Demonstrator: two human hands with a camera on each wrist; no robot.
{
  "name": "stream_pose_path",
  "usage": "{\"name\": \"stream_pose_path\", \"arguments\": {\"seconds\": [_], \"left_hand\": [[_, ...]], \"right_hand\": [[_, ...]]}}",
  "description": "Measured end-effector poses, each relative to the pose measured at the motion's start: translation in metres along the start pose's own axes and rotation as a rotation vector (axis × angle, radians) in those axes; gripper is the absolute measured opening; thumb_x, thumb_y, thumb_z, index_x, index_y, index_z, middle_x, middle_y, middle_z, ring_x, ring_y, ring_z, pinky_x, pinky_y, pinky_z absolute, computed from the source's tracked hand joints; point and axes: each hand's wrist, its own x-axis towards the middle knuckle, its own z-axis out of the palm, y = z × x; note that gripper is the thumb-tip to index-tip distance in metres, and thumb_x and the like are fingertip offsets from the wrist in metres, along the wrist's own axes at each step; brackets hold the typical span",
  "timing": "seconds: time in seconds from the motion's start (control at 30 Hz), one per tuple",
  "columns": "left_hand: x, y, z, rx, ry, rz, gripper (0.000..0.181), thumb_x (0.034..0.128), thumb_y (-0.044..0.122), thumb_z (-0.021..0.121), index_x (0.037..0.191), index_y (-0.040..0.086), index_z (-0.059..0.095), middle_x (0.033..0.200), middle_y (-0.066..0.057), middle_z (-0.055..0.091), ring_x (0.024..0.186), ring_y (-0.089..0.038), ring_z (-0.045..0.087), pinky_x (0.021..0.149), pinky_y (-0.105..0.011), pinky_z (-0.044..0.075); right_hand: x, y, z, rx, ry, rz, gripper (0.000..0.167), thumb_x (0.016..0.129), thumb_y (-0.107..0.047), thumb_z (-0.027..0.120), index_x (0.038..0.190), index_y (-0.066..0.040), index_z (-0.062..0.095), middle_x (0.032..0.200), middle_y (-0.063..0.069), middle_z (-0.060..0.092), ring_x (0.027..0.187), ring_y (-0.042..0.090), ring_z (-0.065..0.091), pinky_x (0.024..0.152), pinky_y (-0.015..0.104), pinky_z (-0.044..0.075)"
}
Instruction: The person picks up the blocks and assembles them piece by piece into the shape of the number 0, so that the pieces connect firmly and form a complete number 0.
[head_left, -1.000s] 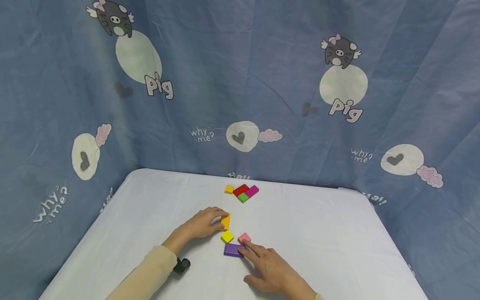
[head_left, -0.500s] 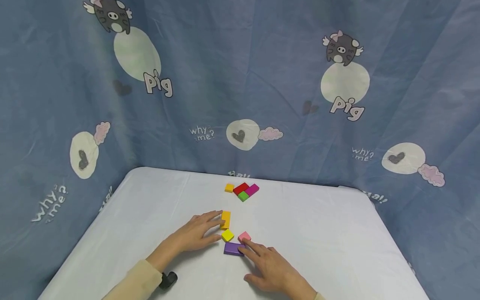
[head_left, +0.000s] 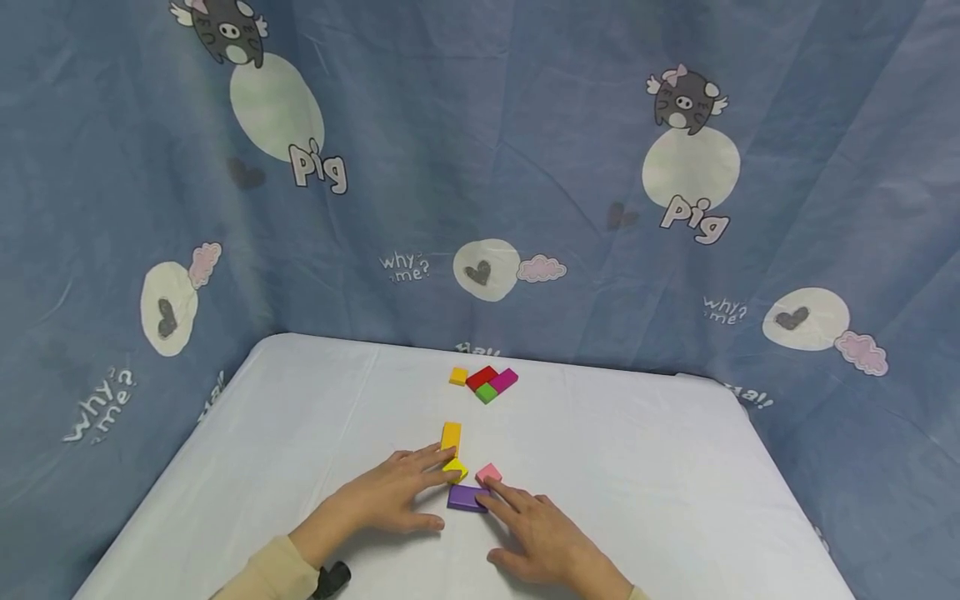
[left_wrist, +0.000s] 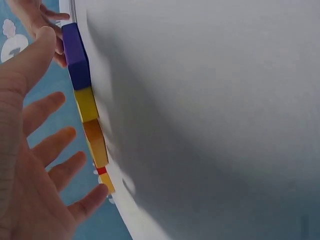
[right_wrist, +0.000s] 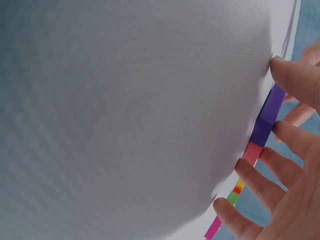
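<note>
Your left grip (head_left: 390, 493), bare hand: shifted toward you since earlier; slack, fingers spread over the yellow block (head_left: 457, 464) and the orange block (head_left: 451, 435)'s near end, contact unclear. Your right grip (head_left: 542, 535): slack, fingers extended, tips at the pink block (head_left: 489, 472) and purple block (head_left: 465, 498). Blocks on the white desk (head_left: 660, 475).

8 blks (head_left: 463, 498), 2 hands (head_left: 397, 492), 1 tbl (head_left: 637, 467).

- The table (head_left: 637, 467) stands before the curtain (head_left: 585, 242).
- On it, the far blocks (head_left: 482, 379) lie behind the near blocks (head_left: 462, 497).
- Left hand (head_left: 395, 492) is at the near blocks' left, right hand (head_left: 542, 533) at their right front.
</note>
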Motion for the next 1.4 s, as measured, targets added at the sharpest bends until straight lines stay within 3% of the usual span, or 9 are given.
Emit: {"name": "stream_pose_path", "arguments": {"seconds": [0.13,0.37,1.07,1.2,1.4], "left_hand": [[-0.001,0.002,0.001,0.002,-0.013,-0.016,0.067,0.0881,0.058,0.062,0.144,0.023,0.051,0.156,-0.010,0.033,0.141,-0.035,0.031,0.104,-0.057,0.034],[-0.003,0.005,0.002,0.025,0.030,0.025,0.067,0.0898,0.059,0.059,0.142,0.018,0.053,0.154,-0.011,0.036,0.140,-0.033,0.033,0.104,-0.057,0.035],[-0.006,0.017,0.010,0.032,-0.029,0.026,0.069,0.0927,0.058,0.055,0.147,0.017,0.046,0.156,-0.009,0.033,0.143,-0.026,0.030,0.106,-0.058,0.033],[-0.005,0.017,0.010,0.039,-0.013,0.036,0.067,0.0926,0.056,0.056,0.147,0.018,0.047,0.155,-0.009,0.034,0.142,-0.026,0.031,0.104,-0.059,0.034],[-0.005,0.016,0.011,0.046,-0.005,0.040,0.066,0.0929,0.056,0.056,0.146,0.019,0.048,0.154,-0.008,0.036,0.141,-0.026,0.034,0.104,-0.059,0.035]], "right_hand": [[0.000,-0.001,0.001,0.001,-0.005,0.002,0.072,0.093,-0.055,0.055,0.154,-0.026,0.030,0.160,0.000,0.026,0.134,0.021,0.043,0.097,0.046,0.046],[0.000,0.001,0.002,-0.002,0.003,-0.010,0.073,0.094,-0.055,0.055,0.155,-0.025,0.029,0.160,0.002,0.026,0.135,0.022,0.042,0.096,0.046,0.046],[-0.001,0.001,0.002,-0.012,0.000,-0.012,0.075,0.093,-0.055,0.056,0.155,-0.023,0.028,0.160,0.002,0.025,0.136,0.022,0.041,0.096,0.046,0.047],[0.000,0.001,0.002,-0.019,-0.003,-0.009,0.074,0.093,-0.056,0.055,0.155,-0.024,0.029,0.160,0.002,0.024,0.135,0.022,0.042,0.097,0.046,0.046],[0.002,0.003,-0.001,0.055,0.014,0.007,0.073,0.094,-0.055,0.055,0.155,-0.025,0.028,0.161,0.002,0.023,0.133,0.025,0.045,0.095,0.049,0.047]]}}
